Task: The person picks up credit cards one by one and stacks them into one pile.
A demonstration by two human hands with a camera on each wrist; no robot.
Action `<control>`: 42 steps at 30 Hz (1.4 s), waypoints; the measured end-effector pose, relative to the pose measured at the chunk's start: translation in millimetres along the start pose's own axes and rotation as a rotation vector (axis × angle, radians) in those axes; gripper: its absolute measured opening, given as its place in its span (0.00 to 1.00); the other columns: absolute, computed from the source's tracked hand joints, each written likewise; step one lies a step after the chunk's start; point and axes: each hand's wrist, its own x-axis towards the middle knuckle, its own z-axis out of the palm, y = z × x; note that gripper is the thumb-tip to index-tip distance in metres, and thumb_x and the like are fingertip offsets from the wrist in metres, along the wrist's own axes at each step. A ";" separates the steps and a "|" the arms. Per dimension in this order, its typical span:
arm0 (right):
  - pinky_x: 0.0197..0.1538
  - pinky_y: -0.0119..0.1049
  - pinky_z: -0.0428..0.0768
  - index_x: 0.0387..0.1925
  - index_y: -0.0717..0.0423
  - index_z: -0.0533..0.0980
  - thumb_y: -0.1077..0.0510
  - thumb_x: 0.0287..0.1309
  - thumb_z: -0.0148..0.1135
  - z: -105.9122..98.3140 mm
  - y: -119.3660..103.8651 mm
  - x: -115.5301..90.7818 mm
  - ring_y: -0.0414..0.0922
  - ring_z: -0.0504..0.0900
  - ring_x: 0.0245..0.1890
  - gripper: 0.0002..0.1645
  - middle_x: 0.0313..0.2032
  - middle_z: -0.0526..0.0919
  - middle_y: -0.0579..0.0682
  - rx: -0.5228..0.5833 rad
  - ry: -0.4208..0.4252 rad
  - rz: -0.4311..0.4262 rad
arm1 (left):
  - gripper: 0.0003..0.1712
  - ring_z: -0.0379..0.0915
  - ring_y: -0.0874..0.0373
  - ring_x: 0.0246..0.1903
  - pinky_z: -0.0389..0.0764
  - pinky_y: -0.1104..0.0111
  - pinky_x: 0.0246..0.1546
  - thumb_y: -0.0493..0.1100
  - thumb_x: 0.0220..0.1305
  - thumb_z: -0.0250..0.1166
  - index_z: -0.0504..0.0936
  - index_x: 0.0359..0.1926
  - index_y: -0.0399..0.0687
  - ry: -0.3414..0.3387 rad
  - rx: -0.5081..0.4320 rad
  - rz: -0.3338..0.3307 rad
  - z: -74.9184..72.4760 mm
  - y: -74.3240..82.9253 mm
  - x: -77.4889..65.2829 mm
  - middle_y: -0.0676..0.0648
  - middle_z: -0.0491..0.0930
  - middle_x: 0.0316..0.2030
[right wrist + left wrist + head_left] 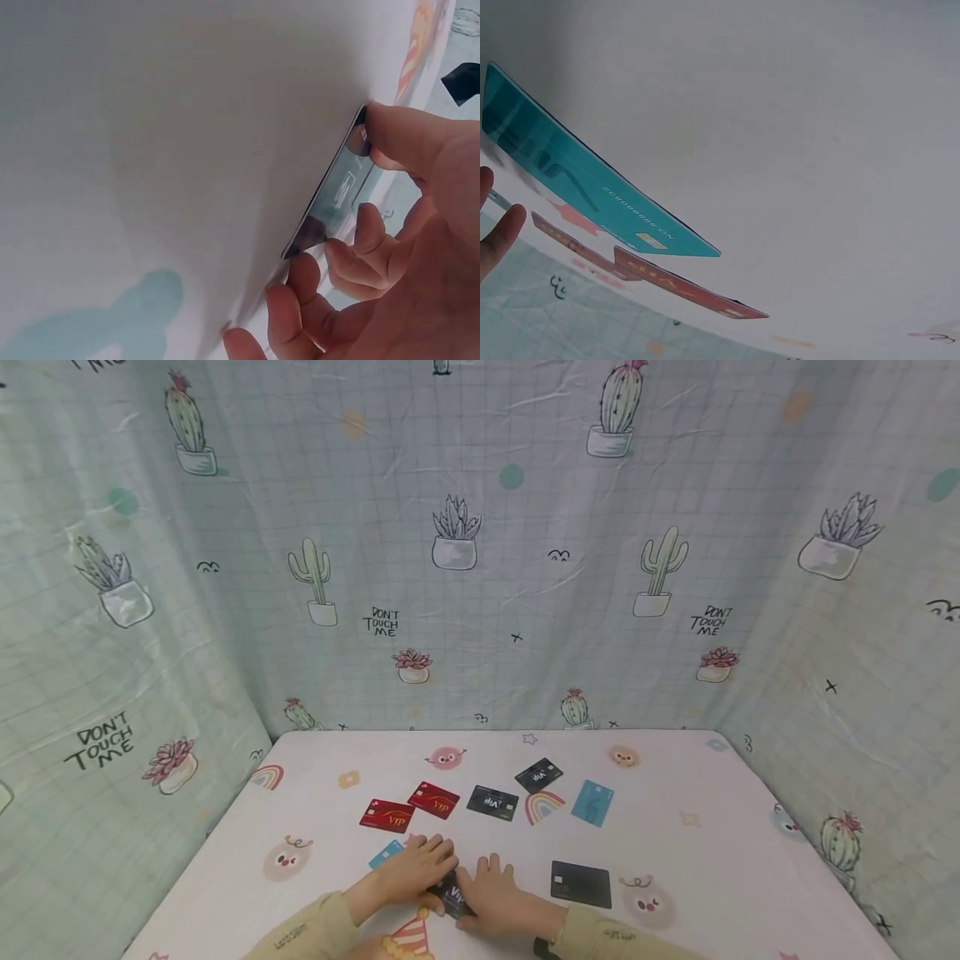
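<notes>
Our right grip [491, 896] is pinching the black VIP card [453, 893] between thumb and fingers, and our left grip [412, 872] is pinching its other end, so it is sitting between both over the bench [720, 893]. Just beyond our left grip a blue card [386, 853] is lying partly hidden; farther back two red cards [387, 815] are lying near each other.

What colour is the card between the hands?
The card is black; the head view shows it best.
</notes>
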 end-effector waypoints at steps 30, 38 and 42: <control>0.36 0.46 0.73 0.53 0.52 0.62 0.39 0.38 0.66 0.9 -4.8 -1.3 0.45 0.69 0.31 0.42 0.39 0.69 0.54 0.020 0.084 0.011 | 0.36 0.66 0.59 0.44 0.73 0.61 0.49 0.73 0.51 0.45 0.69 0.50 0.54 0.028 0.037 -0.041 -3.4 9.1 -8.0 0.52 0.72 0.45; 0.37 0.44 0.74 0.50 0.55 0.65 0.36 0.36 0.66 -1.9 -4.0 -4.6 0.43 0.69 0.31 0.43 0.37 0.70 0.52 -0.067 0.086 0.034 | 0.35 0.66 0.58 0.44 0.73 0.58 0.50 0.72 0.53 0.45 0.70 0.52 0.54 0.030 0.012 -0.046 -1.6 9.2 -11.0 0.52 0.72 0.44; 0.36 0.42 0.74 0.50 0.57 0.66 0.36 0.37 0.66 -1.2 -2.6 -4.9 0.43 0.70 0.31 0.43 0.37 0.71 0.52 -0.071 0.083 0.036 | 0.34 0.66 0.59 0.43 0.73 0.59 0.49 0.71 0.53 0.44 0.70 0.51 0.56 0.058 0.027 -0.032 0.9 9.2 -12.5 0.53 0.73 0.43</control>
